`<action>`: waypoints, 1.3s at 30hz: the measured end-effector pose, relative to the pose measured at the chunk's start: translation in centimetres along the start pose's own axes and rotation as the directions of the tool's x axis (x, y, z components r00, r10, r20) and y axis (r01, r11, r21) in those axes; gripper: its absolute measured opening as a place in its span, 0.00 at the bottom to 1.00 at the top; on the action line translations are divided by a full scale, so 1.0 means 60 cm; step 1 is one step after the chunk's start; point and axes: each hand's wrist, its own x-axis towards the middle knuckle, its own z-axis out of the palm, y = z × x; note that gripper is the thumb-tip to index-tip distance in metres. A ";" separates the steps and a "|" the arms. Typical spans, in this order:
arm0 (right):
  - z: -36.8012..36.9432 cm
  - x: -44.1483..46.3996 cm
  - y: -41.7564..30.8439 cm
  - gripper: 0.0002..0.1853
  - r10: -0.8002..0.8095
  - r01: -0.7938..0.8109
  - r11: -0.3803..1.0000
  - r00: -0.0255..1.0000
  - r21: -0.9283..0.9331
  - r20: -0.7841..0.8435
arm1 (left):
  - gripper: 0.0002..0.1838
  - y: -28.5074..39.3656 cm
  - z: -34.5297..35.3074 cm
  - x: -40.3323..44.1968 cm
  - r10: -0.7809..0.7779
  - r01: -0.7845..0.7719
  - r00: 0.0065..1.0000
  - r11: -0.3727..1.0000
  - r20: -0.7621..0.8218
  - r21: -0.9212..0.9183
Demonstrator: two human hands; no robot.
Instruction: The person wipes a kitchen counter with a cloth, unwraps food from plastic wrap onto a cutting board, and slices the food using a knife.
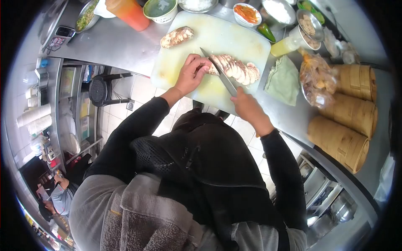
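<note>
A pale cutting board (167, 62) lies on the metal counter. Across its middle stretches a mottled brown-and-white roll, perhaps meat, whose right part is a fanned row of slices (240, 71). My left hand (191, 75) is closed, fingertips bent around the uncut left end of that roll. My right hand (250, 108) grips the handle of a kitchen knife (228, 83). The blade slants up and left across the roll, close beside my left fingertips. A second, whole roll (177, 37) rests near the board's upper left corner, touched by neither hand.
Right of the board are a green cloth (282, 81), a plastic bag of food (318, 79) and bamboo steamers (341, 144). Along the back stand an orange container (130, 14), a bowl of carrot strips (247, 16) and a squeeze bottle (285, 45). Another person (63, 194) is at lower left.
</note>
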 end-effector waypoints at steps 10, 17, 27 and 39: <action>-0.103 -0.123 -0.060 0.10 -0.011 -0.025 0.957 0.992 -0.290 -0.123 | 0.07 -0.011 0.002 -0.002 -0.034 0.034 0.999 0.999 -0.015 0.008; -0.122 -0.135 -0.078 0.08 -0.091 0.042 0.909 0.991 -0.415 -0.099 | 0.06 0.001 -0.003 0.003 0.001 -0.001 1.000 1.000 -0.025 -0.002; -0.092 -0.043 -0.065 0.13 -0.101 0.100 0.973 0.995 -0.207 0.006 | 0.06 0.000 -0.007 0.013 0.003 -0.004 0.999 1.000 -0.034 -0.016; 0.055 0.037 -0.038 0.13 -0.103 0.108 0.994 0.987 0.032 -0.126 | 0.05 -0.004 -0.004 0.010 -0.004 0.004 0.998 1.000 -0.057 0.013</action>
